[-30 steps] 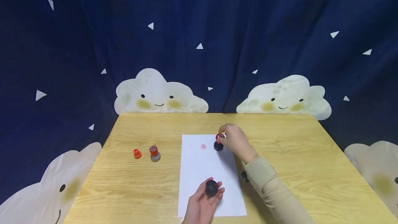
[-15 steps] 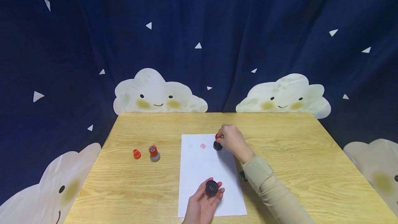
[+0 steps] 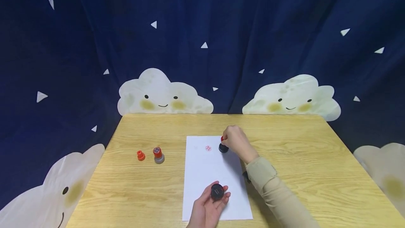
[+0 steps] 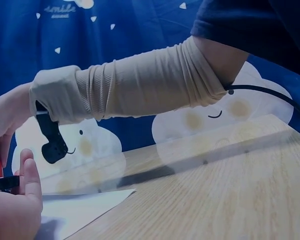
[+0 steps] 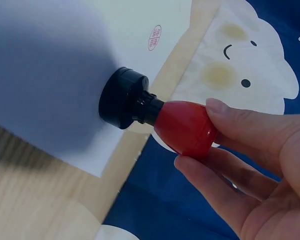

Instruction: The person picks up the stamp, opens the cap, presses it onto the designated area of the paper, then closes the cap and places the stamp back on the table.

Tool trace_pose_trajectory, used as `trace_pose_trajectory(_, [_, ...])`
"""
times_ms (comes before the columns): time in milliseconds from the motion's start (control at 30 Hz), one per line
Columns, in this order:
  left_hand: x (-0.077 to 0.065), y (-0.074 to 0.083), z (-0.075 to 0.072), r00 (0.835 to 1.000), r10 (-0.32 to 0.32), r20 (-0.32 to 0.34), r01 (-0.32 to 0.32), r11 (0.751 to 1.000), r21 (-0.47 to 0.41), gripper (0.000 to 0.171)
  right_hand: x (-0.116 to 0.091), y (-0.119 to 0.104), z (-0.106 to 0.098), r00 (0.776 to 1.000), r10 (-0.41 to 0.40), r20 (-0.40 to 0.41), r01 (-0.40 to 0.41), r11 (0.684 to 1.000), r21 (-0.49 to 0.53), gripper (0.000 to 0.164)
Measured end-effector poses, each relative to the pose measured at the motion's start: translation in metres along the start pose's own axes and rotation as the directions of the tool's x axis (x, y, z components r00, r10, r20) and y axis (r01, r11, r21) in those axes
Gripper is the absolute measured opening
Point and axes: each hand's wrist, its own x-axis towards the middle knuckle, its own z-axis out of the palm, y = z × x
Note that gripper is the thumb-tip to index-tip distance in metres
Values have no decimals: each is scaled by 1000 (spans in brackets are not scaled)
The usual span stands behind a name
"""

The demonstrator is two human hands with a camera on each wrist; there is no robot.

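Observation:
My right hand (image 3: 238, 144) grips the red handle of a stamp near the paper's far right corner. The stamp's round black base (image 3: 223, 148) stands on the white paper (image 3: 210, 171). In the right wrist view the thumb and fingers pinch the end of the red handle (image 5: 185, 127), and the black base (image 5: 121, 97) sits flat on the sheet. My left hand (image 3: 207, 209), palm up over the near part of the paper, holds a round black cap (image 3: 217, 192) between thumb and fingers. The left wrist view shows only the edge of that cap (image 4: 5, 182).
A red round print (image 3: 208, 148) marks the paper, left of the stamp. On the table's left side lie a small red stepped piece (image 3: 140, 155) and a red cylinder with a patterned end (image 3: 157, 152) on a grey disc (image 3: 159, 159). A dark blue curtain (image 3: 177, 17) hangs behind the table.
My right hand has closed further over the red handle, hiding more of its top. The stamp stays in about the same place on the paper. My left hand keeps still with the cap.

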Motion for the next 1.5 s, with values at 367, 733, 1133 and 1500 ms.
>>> trace_pose_trajectory(367, [-2,1,-3,999,-3,35,3,1000,-1,37,-5,3,7,993,-65,-101,68,997,21,13])
trace_pose_trajectory(733, [-2,-3,-1,1000,-10,25,10,1000,-9,36,-6,2,7,983,-137,-123,132,990,-42,17])
trace_pose_trajectory(1133, [-3,-2,-2,1000,-12,9,12,1000,-4,38,-10,5,6,990,-112,-84,107,992,-61,13])
trace_pose_trajectory(1500, [-2,11,5,999,37,-4,-37,999,0,41,-1,19,-1,970,-233,-76,236,971,41,27])
